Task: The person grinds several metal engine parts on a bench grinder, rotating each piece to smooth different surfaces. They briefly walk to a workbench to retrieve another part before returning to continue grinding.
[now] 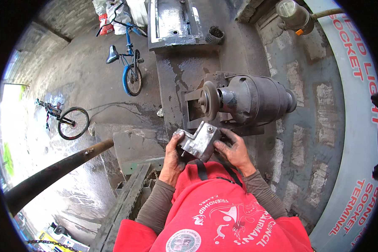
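A silvery, block-shaped metal casting [200, 142] with a stepped notch and a round boss is held up in front of my red shirt. My left hand [173, 158] grips its left end, thumb at the edge. On the opposite end my right hand [235, 152] closes around it with thumb and fingers. Just beyond the part is a bench grinder [256, 100] with a round wheel [209, 101] on its left side. The casting appears apart from the wheel. Both hands are smudged dark.
A blue bicycle [129, 63] stands at the far left, another bicycle [73, 123] nearer. A metal basin [176, 40] lies ahead, with a dark pot [214, 35] beside it. A thick pole [63, 172] slants in from the left. The brick wall [297, 151] and a lettered sign [357, 138] border the right.
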Motion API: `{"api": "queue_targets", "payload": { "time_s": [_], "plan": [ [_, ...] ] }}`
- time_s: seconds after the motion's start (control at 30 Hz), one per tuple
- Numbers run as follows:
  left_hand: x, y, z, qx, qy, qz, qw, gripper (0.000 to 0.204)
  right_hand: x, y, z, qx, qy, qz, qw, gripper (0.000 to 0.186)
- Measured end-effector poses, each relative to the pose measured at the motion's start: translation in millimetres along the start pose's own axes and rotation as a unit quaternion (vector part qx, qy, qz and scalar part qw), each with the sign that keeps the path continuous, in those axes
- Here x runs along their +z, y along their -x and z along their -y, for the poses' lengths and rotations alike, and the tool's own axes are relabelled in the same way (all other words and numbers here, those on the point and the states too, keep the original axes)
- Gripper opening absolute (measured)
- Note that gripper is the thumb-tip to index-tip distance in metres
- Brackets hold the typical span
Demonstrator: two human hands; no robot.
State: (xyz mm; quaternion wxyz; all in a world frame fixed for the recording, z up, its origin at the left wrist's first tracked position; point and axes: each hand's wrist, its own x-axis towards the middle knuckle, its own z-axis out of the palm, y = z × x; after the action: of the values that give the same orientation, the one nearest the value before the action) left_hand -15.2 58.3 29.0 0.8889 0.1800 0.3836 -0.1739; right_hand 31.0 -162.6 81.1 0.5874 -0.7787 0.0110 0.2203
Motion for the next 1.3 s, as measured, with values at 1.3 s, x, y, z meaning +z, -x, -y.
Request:
{"api": "queue_targets", "payload": {
  "time_s": [1.3],
  "plan": [
    [-24, -56, -6, 0.094, -0.089, 0.005, 0.992, 0.041, 17, -26, -12, 0.104, -0.210, -0.004, 0.972, 0.030]
  ]
}}
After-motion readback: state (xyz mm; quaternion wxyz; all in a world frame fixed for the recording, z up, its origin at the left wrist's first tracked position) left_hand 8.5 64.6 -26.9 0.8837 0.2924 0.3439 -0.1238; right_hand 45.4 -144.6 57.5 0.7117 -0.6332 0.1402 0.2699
